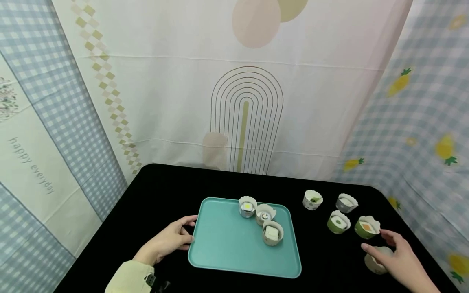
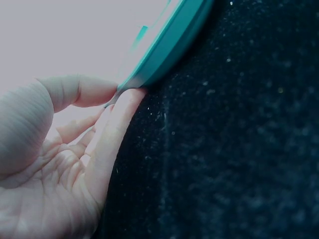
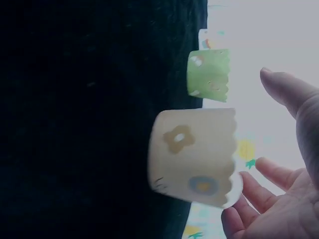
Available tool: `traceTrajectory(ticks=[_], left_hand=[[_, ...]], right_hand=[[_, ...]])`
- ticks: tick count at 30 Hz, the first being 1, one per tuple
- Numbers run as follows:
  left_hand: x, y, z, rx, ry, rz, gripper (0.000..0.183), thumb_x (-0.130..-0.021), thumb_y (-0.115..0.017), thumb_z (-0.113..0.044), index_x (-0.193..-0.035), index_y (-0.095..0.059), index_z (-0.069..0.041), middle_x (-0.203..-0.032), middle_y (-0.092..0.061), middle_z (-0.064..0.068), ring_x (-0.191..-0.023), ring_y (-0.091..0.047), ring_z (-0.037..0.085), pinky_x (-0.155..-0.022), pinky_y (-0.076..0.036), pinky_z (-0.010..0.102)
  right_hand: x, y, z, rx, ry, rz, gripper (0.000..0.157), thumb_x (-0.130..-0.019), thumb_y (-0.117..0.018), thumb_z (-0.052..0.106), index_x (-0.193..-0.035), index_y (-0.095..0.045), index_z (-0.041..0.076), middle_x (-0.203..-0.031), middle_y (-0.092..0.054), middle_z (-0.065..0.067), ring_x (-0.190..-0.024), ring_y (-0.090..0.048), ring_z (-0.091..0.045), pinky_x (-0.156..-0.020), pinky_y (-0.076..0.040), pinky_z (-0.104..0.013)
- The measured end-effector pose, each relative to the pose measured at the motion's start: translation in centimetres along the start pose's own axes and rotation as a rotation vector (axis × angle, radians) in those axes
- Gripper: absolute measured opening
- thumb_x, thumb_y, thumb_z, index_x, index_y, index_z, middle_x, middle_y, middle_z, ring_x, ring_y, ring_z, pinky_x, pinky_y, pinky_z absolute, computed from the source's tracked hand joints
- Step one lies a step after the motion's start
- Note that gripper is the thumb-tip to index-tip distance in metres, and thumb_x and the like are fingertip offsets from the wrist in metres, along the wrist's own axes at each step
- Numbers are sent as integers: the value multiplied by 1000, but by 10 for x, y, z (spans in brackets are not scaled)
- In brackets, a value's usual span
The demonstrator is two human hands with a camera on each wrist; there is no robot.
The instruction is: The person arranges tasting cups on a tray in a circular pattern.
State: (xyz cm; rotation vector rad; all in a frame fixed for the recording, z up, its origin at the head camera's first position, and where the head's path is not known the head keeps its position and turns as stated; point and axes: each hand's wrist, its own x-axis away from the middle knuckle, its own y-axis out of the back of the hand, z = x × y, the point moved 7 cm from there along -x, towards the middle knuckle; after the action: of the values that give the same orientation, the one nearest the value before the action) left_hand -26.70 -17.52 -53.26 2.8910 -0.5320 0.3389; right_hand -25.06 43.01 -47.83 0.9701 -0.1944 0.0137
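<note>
My left hand grips the left edge of a teal tray. In the left wrist view the thumb lies on top of the tray's rim and the fingers reach under it. At the lower right, my right hand is spread over a cream paper baking cup, partly hiding it. The right wrist view shows this cup with flower prints and a wavy rim, the thumb apart from it and the fingertips close by the rim. Three paper cups with small pieces inside, one being a beige cup, stand on the tray's right half.
Right of the tray on the black table stand a white cup, a grey cup, a green cup and another green cup near my right fingertips. A white printed curtain hangs behind the table.
</note>
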Motion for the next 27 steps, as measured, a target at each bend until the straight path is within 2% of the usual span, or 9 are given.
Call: traceTrajectory(ticks=[7, 9, 13, 17, 22, 27], left_hand=[[-1, 0, 1, -1, 0, -4, 66, -89, -65, -6, -149, -37, -11, -131, -41, 15, -93, -56, 27, -77, -56, 41], [0, -1, 1, 1, 1, -4, 66, -89, -65, -7, -149, -37, -11, -131, -42, 16, -93, -56, 27, -77, -56, 41], [1, -1, -1, 3, 1, -5, 66, -89, -65, -7, -149, -37, -11, -131, -42, 15, -93, -56, 27, -77, -56, 41], [1, -1, -2, 0, 3, -9, 66, -89, -65, -6, -149, -37, -11, -130, -42, 15, -92, -56, 27, -77, -56, 41], [1, -1, -1, -8, 5, -15, 66, -89, -65, -6, -149, -37, -11, -129, -43, 15, -92, -56, 27, -76, -56, 41], [2, -1, -2, -8, 5, -15, 66, -89, -65, -6, -149, -38, -11, -129, -43, 15, -92, -56, 27, -76, -56, 41]], right_hand=[[-3, -15, -17, 0, -77, 81, 107, -91, -51, 63, -144, -7, -20, -140, -18, -43, -122, -29, -59, -87, -42, -63], [-4, -19, -20, 6, -103, 110, 110, -90, -50, 66, -144, -6, -19, -140, -18, -43, -120, -31, -59, -84, -44, -60], [-3, -24, -25, 25, -142, 141, 112, -88, -51, 67, -142, -6, -20, -133, -24, -46, -110, -45, -54, -75, -49, -51], [0, -26, -29, 22, -170, 149, 111, -88, -54, 66, -140, -8, -21, -125, -33, -45, -96, -55, -42, -70, -50, -45], [4, -26, -34, 16, -182, 131, 111, -84, -63, 60, -137, -9, -20, -110, -47, -35, -84, -57, -31, -64, -50, -41], [7, -27, -39, 7, -180, 113, 109, -81, -70, 56, -132, -12, -22, -100, -50, -27, -79, -55, -27, -62, -48, -38]])
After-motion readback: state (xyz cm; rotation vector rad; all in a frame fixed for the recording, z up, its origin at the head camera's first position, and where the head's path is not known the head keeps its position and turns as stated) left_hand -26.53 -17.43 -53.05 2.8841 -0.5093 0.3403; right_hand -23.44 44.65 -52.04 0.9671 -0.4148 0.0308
